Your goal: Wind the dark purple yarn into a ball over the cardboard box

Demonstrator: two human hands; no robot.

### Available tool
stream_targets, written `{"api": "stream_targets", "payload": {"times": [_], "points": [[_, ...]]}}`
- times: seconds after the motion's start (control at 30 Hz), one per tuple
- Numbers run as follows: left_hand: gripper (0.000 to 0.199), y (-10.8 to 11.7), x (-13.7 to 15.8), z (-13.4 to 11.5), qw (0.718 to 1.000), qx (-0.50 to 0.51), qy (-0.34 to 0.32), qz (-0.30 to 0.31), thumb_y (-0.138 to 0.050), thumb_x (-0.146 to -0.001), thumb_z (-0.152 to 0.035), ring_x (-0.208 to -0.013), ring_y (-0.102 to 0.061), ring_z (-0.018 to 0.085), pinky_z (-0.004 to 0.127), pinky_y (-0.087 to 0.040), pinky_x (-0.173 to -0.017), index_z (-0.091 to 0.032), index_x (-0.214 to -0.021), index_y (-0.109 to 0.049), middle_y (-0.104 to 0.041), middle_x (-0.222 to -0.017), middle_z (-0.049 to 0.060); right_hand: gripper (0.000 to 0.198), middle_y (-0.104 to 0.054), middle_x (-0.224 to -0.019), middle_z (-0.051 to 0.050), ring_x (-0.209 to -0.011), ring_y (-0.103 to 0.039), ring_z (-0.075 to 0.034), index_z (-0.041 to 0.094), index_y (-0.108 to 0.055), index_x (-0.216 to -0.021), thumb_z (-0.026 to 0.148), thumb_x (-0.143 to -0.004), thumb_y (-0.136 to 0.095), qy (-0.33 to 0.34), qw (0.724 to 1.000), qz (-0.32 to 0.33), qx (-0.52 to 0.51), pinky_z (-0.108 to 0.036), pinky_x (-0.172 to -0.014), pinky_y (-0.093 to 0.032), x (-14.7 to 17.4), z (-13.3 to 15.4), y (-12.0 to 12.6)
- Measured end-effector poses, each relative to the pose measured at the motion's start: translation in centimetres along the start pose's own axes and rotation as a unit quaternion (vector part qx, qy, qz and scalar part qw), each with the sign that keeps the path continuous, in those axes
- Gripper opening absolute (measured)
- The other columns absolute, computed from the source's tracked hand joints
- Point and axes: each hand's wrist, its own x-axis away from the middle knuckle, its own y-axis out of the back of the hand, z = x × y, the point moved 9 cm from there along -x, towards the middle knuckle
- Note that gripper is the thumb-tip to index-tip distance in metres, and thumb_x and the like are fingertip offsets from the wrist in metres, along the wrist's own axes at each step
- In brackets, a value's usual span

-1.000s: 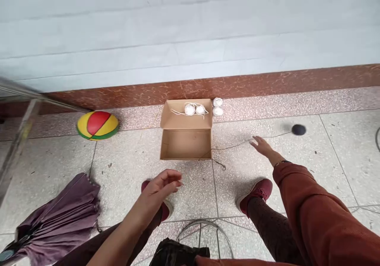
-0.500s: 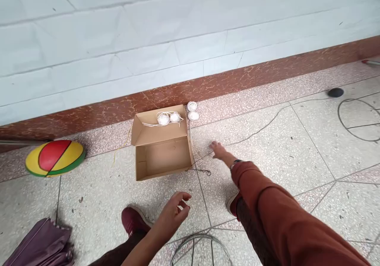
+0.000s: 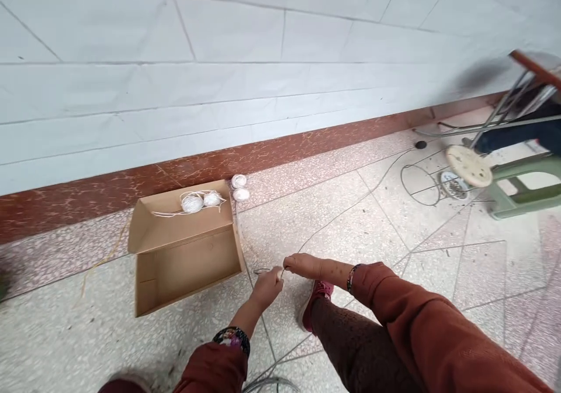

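My left hand (image 3: 267, 288) and my right hand (image 3: 304, 265) meet low over the tiled floor, each pinching the near end of a thin dark thread (image 3: 346, 210). The thread runs away across the tiles to a small dark ball (image 3: 421, 144) near the wall. Just left of my hands lies an open cardboard box (image 3: 186, 264), its inside bare. Two white thread balls (image 3: 200, 201) rest on its folded-back lid, and two more white balls (image 3: 239, 187) sit on the floor beside it. My shoe (image 3: 316, 299) is under my right wrist.
A wire ring frame (image 3: 419, 183) lies on the floor at right, beside a round stool top (image 3: 468, 166), a green stool (image 3: 521, 191) and metal chair legs (image 3: 495, 121). Another wire hoop (image 3: 267, 384) shows at the bottom edge. A white tiled wall with a red skirting (image 3: 263, 153) runs behind.
The view swung right and the colourful ball and the umbrella left it. Both hands came together from open and apart and closed on the thread end near the box.
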Motion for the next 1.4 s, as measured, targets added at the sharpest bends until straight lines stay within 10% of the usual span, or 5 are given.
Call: {"api": "stream_targets", "payload": {"times": [0.17, 0.4, 0.67, 1.13, 1.4], "points": [[0.048, -3.1, 4.2, -1.3, 0.938, 0.320, 0.066, 0.112, -0.064, -0.081, -0.063, -0.046, -0.042, 0.012, 0.036, -0.050, -0.078, -0.016, -0.094, -0.066, -0.045, -0.046, -0.008, 0.019, -0.074, -0.099, -0.006, -0.086, -0.066, -0.017, 0.017, -0.066, -0.116, 0.022, -0.102, -0.054, 0.002, 1.000, -0.016, 0.009, -0.026, -0.076, -0.048, 2.8, 2.1, 1.5], [0.044, 6.5, 9.7, -5.5, 0.832, 0.554, 0.017, 0.006, -0.086, -0.072, -0.052, -0.049, -0.032, 0.007, 0.029, -0.053, -0.072, -0.016, -0.087, -0.066, -0.035, -0.050, -0.010, 0.027, -0.075, -0.109, -0.008, -0.099, -0.069, -0.020, 0.018, -0.069, -0.120, 0.013, -0.098, -0.054, 0.019, 0.999, -0.026, 0.026, -0.028, -0.085, -0.050, 5.1, 4.4, 4.0], [0.042, 4.1, 13.8, -9.7, 0.891, 0.415, -0.012, 0.183, -0.077, -0.080, -0.055, -0.044, -0.034, 0.008, 0.028, -0.044, -0.059, -0.014, -0.092, -0.072, -0.038, -0.045, -0.008, 0.023, -0.077, -0.108, -0.007, -0.095, -0.071, -0.019, 0.019, -0.073, -0.113, 0.016, -0.097, -0.056, -0.002, 0.998, -0.022, 0.060, -0.028, -0.083, -0.052, 7.1, 6.2, 6.0], [0.039, 8.6, 19.6, -13.1, 0.854, 0.512, -0.063, 0.061, -0.082, -0.076, -0.050, -0.053, -0.048, 0.011, 0.026, -0.042, -0.058, -0.016, -0.088, -0.067, -0.052, -0.055, -0.003, 0.023, -0.077, -0.106, -0.012, -0.095, -0.070, -0.024, 0.016, -0.073, -0.114, 0.016, -0.094, -0.061, -0.023, 0.992, 0.001, 0.124, -0.032, -0.080, -0.052, 9.1, 9.0, 7.1], [0.044, 8.0, 21.0, -15.7, 0.871, 0.487, -0.060, 0.030, -0.081, -0.077, -0.053, -0.055, -0.055, 0.012, 0.024, -0.042, -0.054, -0.014, -0.091, -0.068, -0.061, -0.062, 0.000, 0.049, -0.073, -0.116, -0.009, -0.114, -0.063, -0.023, 0.020, -0.050, -0.142, 0.034, -0.097, -0.063, 0.136, 0.977, -0.148, -0.072, -0.039, -0.102, -0.046, 11.5, 20.3, 10.7]]}}
